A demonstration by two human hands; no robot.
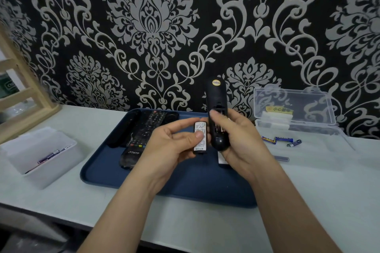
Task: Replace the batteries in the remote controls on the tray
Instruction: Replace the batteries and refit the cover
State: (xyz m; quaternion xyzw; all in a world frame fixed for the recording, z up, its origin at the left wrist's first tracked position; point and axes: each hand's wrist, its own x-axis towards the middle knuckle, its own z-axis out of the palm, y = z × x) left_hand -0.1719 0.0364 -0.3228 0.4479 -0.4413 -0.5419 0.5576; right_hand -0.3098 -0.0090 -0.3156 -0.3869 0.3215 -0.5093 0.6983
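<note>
Right hand [240, 139] is gripping a black remote [216, 98] upright, back side facing the camera, battery bay showing open, fingers curled round its lower half. Left hand [170, 146] is pinching the white-labelled battery cover [199, 136] between thumb and fingers, just beside the remote. Both are hovering over the blue tray [185, 183]. More remotes [144, 131] are lying beyond the left hand. Loose batteries [283, 139] are sitting on the worktop [308, 191] right of the right hand, with a clear lidded box [294, 109] behind them. White bin [41, 150] is sitting far left.
</note>
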